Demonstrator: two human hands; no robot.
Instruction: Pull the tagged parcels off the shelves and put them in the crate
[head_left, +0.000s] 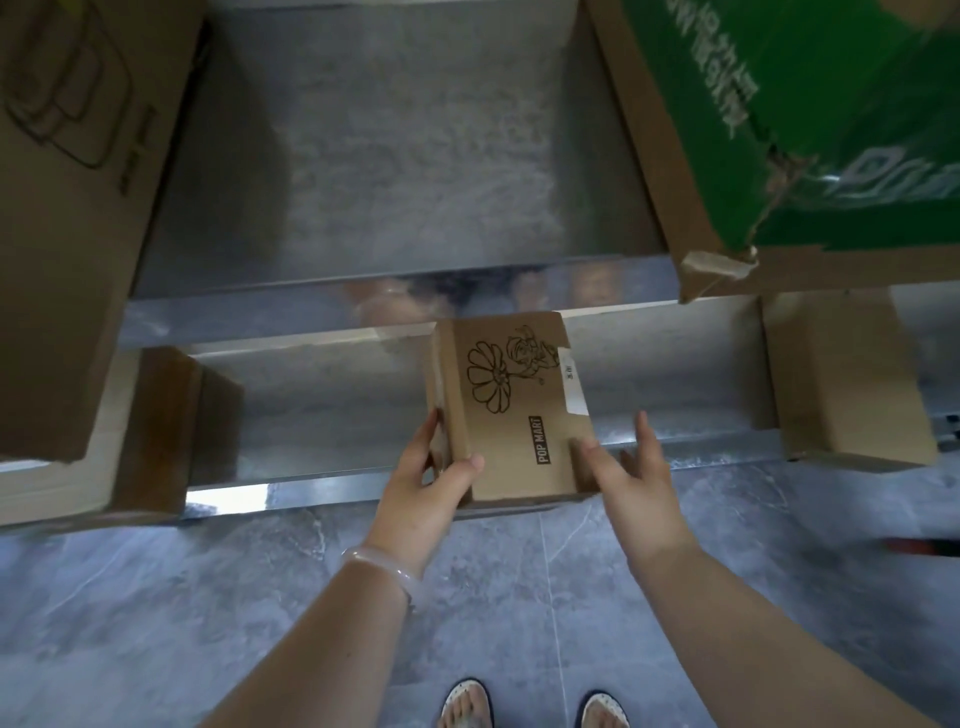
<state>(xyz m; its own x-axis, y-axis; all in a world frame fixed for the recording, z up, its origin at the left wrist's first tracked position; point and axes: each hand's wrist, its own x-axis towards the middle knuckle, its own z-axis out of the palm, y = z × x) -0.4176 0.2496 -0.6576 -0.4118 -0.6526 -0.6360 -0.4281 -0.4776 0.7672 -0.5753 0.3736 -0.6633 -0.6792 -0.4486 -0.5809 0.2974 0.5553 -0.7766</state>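
- Grey marbled floor tiles (156, 597) underfoot, with two sandalled feet (465, 704) at the bottom edge, both cut off by the frame.
- Two metal shelves: an upper shelf (389, 156) and a lower shelf (322, 405), each with a shiny front lip.
- One small brown parcel (511, 415), printed with a flower drawing and "POP MART", held over the front lip of the lower shelf between the two hands; resting on the shelf or lifted clear, impossible to tell.
- One white tag (571, 384) on the parcel's right edge, writing too small to read.
- Left hand (431, 488) gripping the parcel's left side, thumb curled onto the top face, fingers wrapped along the side and partly hidden.
- Right hand (631, 478) at the parcel's near right corner, thumb lying on the top face, fingers straight and spread apart beside the box.
- One pale bracelet (384, 564) on the left wrist.
- Four other boxes, all cut off or partly hidden:
  - a large brown carton (67, 234) upper left
  - a green printed carton (831, 130) upper right, its corner torn
  - a plain box (171, 415) at the lower shelf's left end
  - another plain box (852, 379) at its right end
- One red and black object (924, 545) at the right edge, blurred beyond recognition.
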